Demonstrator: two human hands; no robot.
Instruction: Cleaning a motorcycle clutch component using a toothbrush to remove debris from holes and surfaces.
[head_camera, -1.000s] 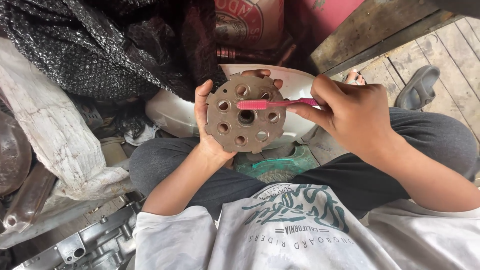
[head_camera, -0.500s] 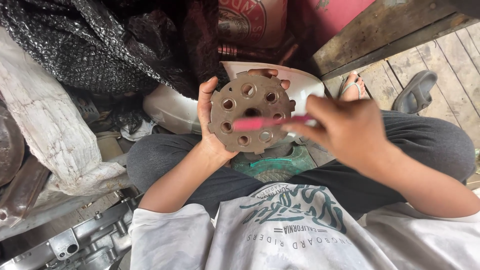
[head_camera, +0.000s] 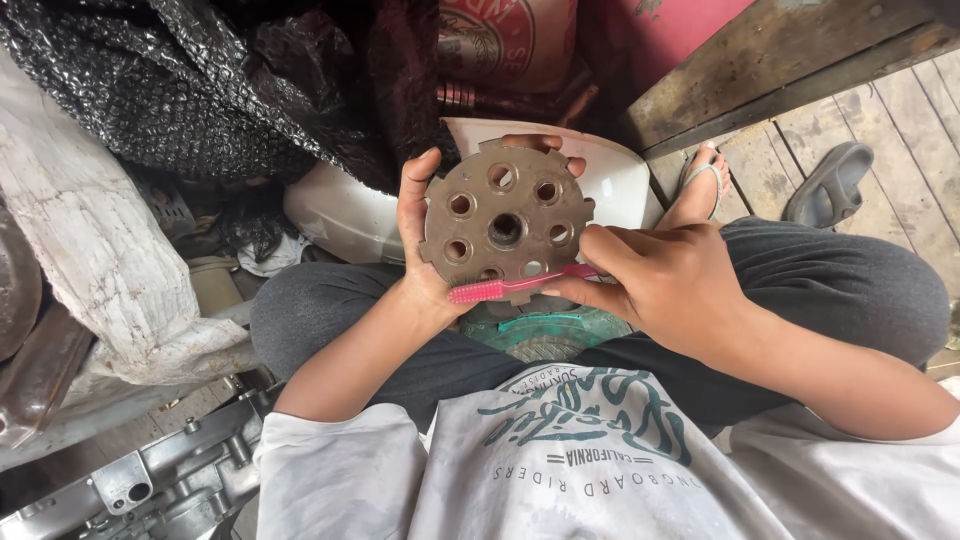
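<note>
My left hand (head_camera: 418, 262) grips a round grey metal disc (head_camera: 503, 226) with a centre hole, a ring of smaller holes and a notched rim, holding it face up over my lap. My right hand (head_camera: 668, 283) holds a pink toothbrush (head_camera: 510, 288) by its handle. The brush head lies across the lower edge of the disc, near my left palm. Under the disc sits a green round container (head_camera: 545, 332) between my crossed legs.
A white plastic panel (head_camera: 620, 175) lies behind the disc. Black bubble wrap (head_camera: 200, 90) and a white sack (head_camera: 90, 250) fill the left. A grey metal engine casing (head_camera: 150, 480) is at the bottom left. A grey sandal (head_camera: 830, 185) lies on wooden planks at the right.
The toothbrush has moved from the upper middle of the disc down to its lower edge. The disc has shifted slightly up and right in my left hand.
</note>
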